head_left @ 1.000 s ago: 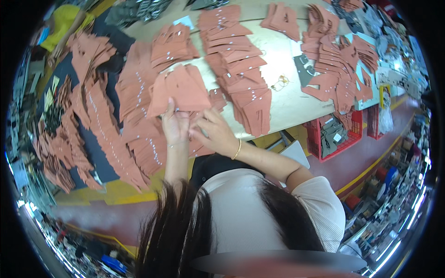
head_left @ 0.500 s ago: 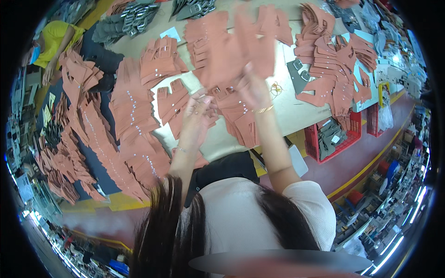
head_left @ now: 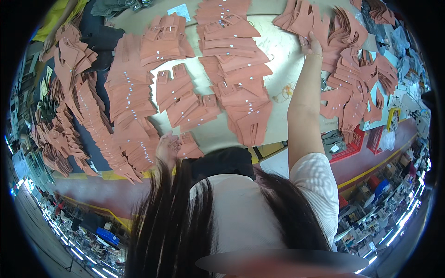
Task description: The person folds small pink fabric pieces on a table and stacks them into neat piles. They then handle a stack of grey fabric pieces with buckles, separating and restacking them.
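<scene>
My right hand (head_left: 312,45) is stretched far out to the right, its fingers closed on the near edge of a flat salmon-coloured cut piece (head_left: 301,19), which looks like leather. That piece lies against a fanned group of similar pieces (head_left: 340,34). My left hand (head_left: 168,147) is low, near the table's front edge, fingers loosely curled and apart, with nothing seen in them. Just beside it lies a salmon piece with a covered buckle (head_left: 189,144). Overlapping buckled pieces (head_left: 178,97) and a long column of pieces (head_left: 236,69) spread across the middle.
More salmon stacks (head_left: 132,88) fill the left, some on a dark surface (head_left: 104,160). Red crates (head_left: 354,143) stand at the right, the nearer holding grey-green pieces. A yellow-sleeved person (head_left: 51,21) is at the far left. Thin yellow loops (head_left: 283,94) lie on the pale table (head_left: 278,51).
My right hand has swung from the middle to the far right with the salmon piece. My left hand has drawn back toward the table's front edge. The view has shifted.
</scene>
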`<move>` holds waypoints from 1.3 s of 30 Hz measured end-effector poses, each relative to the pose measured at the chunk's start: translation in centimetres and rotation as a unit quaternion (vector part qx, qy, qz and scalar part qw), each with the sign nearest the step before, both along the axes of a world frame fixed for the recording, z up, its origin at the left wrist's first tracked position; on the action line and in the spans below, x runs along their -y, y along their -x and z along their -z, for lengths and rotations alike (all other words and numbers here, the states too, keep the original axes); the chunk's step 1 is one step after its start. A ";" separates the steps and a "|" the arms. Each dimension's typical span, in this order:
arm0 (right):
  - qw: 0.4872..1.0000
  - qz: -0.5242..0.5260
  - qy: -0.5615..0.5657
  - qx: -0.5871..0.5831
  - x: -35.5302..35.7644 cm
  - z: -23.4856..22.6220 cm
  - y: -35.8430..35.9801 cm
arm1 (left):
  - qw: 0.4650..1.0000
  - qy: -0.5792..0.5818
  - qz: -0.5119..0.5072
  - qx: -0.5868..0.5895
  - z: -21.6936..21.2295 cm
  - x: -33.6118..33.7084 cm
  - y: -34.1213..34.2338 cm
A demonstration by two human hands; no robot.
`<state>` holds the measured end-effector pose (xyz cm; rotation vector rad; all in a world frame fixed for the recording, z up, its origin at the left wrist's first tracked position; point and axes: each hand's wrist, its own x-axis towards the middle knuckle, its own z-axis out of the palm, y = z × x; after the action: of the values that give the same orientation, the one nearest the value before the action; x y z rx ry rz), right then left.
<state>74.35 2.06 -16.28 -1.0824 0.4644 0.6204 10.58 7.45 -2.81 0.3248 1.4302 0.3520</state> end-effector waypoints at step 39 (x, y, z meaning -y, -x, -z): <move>0.862 -0.427 0.255 0.099 8.1 -7.8 24.7 | 0.997 0.020 0.061 0.031 2.1 5.7 2.0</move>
<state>49.65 -6.01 -8.46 -1.8646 -0.0819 1.1867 8.53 1.80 -4.92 0.3632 1.3487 0.2314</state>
